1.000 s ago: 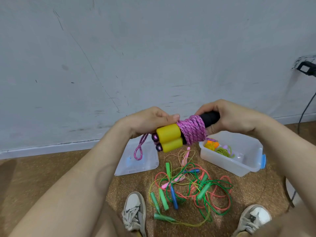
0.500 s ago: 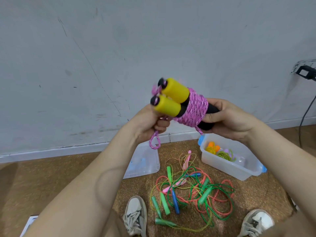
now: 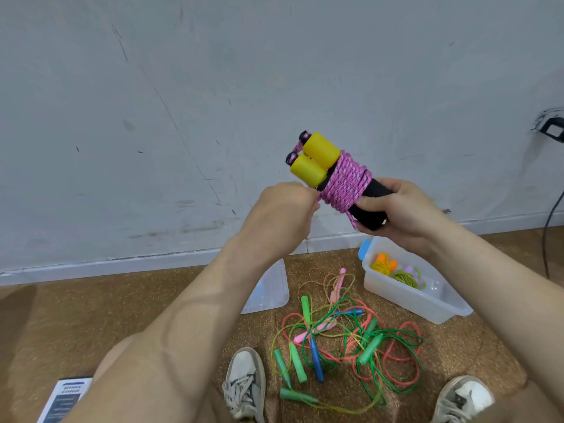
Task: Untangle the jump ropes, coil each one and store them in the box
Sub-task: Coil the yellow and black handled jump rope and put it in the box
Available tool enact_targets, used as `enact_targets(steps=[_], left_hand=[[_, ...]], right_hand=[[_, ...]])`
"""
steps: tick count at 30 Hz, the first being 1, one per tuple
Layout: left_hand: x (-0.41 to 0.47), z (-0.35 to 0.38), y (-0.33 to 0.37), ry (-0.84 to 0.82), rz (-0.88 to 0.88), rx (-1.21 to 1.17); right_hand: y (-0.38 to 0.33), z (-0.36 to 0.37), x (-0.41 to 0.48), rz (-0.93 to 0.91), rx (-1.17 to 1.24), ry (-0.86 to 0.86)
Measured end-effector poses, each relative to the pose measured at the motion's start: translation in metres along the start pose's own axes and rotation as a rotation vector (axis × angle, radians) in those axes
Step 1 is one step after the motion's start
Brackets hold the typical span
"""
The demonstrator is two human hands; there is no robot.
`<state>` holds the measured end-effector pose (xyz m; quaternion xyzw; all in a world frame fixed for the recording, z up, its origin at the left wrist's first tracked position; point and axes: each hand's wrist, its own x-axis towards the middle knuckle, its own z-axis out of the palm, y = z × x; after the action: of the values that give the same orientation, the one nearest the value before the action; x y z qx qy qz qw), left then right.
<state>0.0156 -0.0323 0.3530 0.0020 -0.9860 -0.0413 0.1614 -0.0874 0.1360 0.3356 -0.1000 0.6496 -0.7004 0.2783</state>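
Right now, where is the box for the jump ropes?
In the head view, the clear box sits on the floor on the right, just below the right hand and beside the tangled ropes, close to the wall.

Gripped the black ends of two yellow-tipped handles (image 3: 317, 161) in the right hand (image 3: 406, 215), tips tilted up to the far left. Pinched the pink rope (image 3: 345, 184) wound round them with the left hand (image 3: 280, 215). Had tangled jump ropes (image 3: 345, 340) on the near floor, left of a clear box (image 3: 396, 293) holding coiled ropes (image 3: 393, 270).
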Motion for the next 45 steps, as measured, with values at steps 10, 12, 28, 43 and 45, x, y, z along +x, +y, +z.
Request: enact_targets(steps=[10,12,28,43,45], left_hand=[[-0.004,0.001,-0.008,0.016,0.051,-0.248],[-0.004,0.002,-0.004,-0.011,0.026,-0.286],[0.0,-0.004,0.013,-0.336,-0.251,-0.816],[-0.005,-0.035,-0.032,-0.239,-0.236,-0.829],[-0.006,-0.036,-0.025,-0.294,-0.131,-0.797]], right_hand=[[-0.004,-0.004,-0.006,0.001,-0.602,-0.262],[-0.002,-0.005,-0.009,0.063,-0.639,-0.444],[0.026,0.022,-0.011,-0.199,-1.035,-0.258],[0.015,0.022,-0.022,-0.25,-1.209,-0.361],[0.015,0.021,-0.019,-0.251,-1.213,-0.348]])
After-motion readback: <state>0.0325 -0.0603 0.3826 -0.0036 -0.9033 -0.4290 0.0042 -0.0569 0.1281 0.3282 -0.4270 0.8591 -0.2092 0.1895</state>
